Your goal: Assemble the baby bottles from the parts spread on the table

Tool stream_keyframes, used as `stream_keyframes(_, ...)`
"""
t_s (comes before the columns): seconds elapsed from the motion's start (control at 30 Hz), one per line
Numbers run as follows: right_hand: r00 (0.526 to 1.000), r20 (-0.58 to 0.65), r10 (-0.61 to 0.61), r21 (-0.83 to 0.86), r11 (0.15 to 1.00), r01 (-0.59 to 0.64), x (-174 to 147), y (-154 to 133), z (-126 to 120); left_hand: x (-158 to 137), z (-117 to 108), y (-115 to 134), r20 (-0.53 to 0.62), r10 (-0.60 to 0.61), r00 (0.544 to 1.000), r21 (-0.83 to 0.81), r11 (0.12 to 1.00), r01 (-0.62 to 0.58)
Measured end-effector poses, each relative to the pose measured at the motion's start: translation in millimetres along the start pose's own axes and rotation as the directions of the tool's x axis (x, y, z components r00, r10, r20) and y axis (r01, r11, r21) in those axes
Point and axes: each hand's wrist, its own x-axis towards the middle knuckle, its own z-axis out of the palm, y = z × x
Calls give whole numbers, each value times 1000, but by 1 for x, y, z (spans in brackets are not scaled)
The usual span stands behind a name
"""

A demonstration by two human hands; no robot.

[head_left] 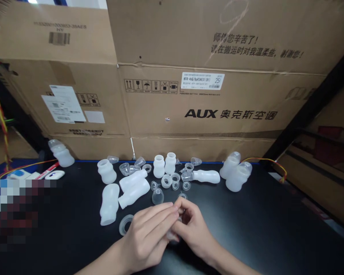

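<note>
My left hand [147, 233] and my right hand [192, 226] meet at the bottom middle, fingers closed around a small translucent bottle part [173, 236]. Most of it is hidden by the fingers, so its exact kind cannot be made out. Left of my left hand lies a clear collar ring [126, 224]. Just beyond the hands are a clear rounded silicone nipple [158, 196] and a small ring [182, 195]. Further back lie more rings [166, 181] and nipples [186, 185], near two upright white baby bottles [159, 167].
White bottles [109, 204] lie at the left, with another bottle [208, 176] right of centre. Capped bottles [238, 177] stand at the right and one capped bottle [61, 153] at the far left. A cardboard box [160, 114] walls off the back of the black table [263, 229].
</note>
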Motion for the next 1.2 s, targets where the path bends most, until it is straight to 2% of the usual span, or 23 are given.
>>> stream_keyframes(0.1,1000,13,6,24,1000,-7,0,2,0,3,0,3,12,17,1000,7,1000,-17)
stream_keyframes(0.4,998,-64,-13,20,1000,15,3,8,2,9,1,1,53,16,998,31,999,-17)
stream_keyframes(0.53,998,-69,3,-4,1000,-4,9,0,-3,10,1,-6,87,-138,987,-36,989,142)
stream_keyframes(0.67,1000,-22,-20,-79,997,19,11,-9,-8,8,2,-11,88,-280,956,-125,949,289)
stream_keyframes(0.87,1000,-20,22,-10,1000,-22,10,-12,-8,6,2,-8,103,-355,929,-178,912,368)
stream_keyframes(1.03,992,113,50,138,988,-66,9,-13,-14,8,-1,-6,126,-452,883,-221,855,469)
stream_keyframes(1.1,986,158,45,156,985,-70,8,-15,-16,7,-2,-7,129,-487,864,-263,823,504)
stream_keyframes(1.2,986,163,21,135,990,-43,7,-18,-17,5,-2,-7,153,-524,838,-314,778,544)
